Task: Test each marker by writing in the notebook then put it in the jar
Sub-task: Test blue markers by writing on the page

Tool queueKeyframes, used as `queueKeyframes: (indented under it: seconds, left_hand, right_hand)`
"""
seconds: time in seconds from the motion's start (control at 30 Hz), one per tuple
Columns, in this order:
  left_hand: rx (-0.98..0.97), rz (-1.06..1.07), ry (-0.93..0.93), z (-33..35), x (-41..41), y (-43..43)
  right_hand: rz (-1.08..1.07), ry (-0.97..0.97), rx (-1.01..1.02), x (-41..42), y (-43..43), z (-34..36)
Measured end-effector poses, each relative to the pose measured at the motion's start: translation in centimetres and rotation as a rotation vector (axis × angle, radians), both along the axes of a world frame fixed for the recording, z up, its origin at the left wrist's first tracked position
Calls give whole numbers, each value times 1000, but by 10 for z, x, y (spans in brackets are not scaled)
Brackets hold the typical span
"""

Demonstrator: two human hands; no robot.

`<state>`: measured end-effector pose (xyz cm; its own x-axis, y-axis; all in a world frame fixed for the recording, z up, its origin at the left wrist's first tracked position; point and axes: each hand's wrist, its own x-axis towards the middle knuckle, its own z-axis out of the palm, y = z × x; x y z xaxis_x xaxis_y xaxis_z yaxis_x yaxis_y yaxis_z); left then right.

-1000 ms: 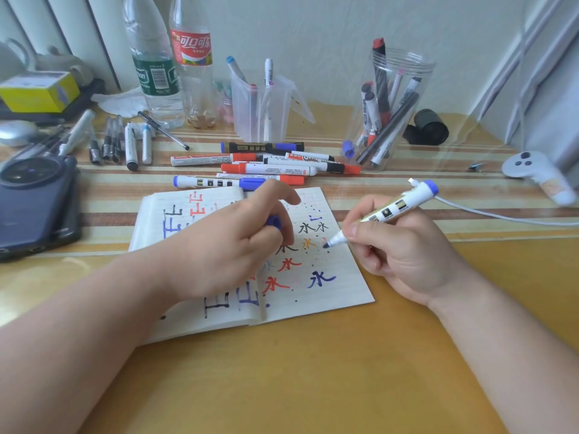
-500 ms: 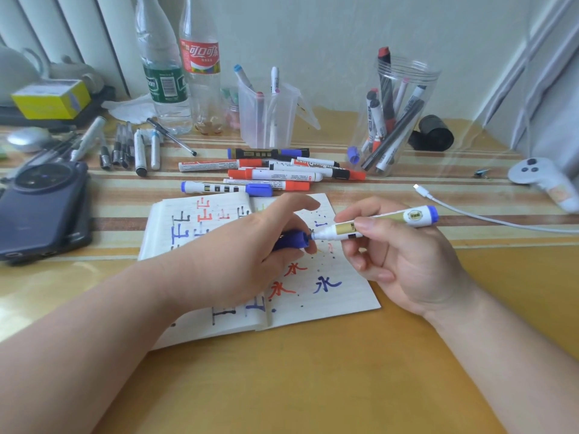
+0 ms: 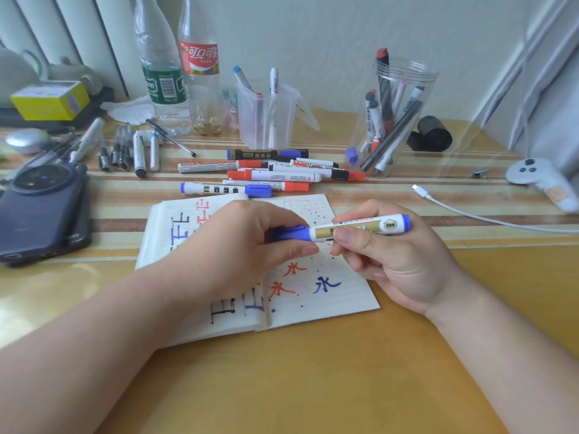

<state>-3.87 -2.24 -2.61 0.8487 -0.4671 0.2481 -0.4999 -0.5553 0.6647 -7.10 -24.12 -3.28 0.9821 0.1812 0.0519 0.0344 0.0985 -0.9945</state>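
A blue marker [image 3: 360, 228] with a white and gold barrel lies level above the open notebook [image 3: 332, 302]. My right hand [image 3: 394, 255] grips the barrel. My left hand [image 3: 244, 245] pinches the blue cap [image 3: 289, 233], which sits over the marker's tip. The notebook pages carry red, blue and black characters and dots. A clear plastic jar [image 3: 404, 89] with several markers in it stands at the back right. More markers [image 3: 269, 175], red and blue capped, lie in a loose pile behind the notebook.
Two plastic bottles [image 3: 163, 73] and a clear cup [image 3: 266, 117] with pens stand at the back. Several pens [image 3: 138, 151] and a dark phone [image 3: 40, 211] lie to the left. A white cable [image 3: 470, 214], a white controller [image 3: 539, 180] and a black roll [image 3: 434, 133] are on the right.
My right hand lifted the marker off the page and turned it level. My left hand brought the blue cap to the tip, and the cap now covers it.
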Motion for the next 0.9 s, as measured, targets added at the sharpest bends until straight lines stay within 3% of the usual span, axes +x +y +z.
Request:
queueKeyframes:
  seconds: [0.33, 0.47, 0.67, 0.73, 0.9]
  left_hand:
    - [-34, -107, -148, -2, -2, -2]
    - [-30, -64, -205, -6, 0, -5]
    - [-3, 33, -253, -7, 12, -10]
    - [-6, 65, -243, -10, 13, -7]
    - [-83, 114, -181, -10, 5, -9]
  right_hand:
    - [23, 98, 106, -2, 6, 3]
    - [-29, 77, 82, -3, 9, 1]
    - [-164, -19, 229, 10, 16, 1]
    - [-193, -113, 132, 13, 21, 5]
    - [-296, -358, -421, 23, 29, 24]
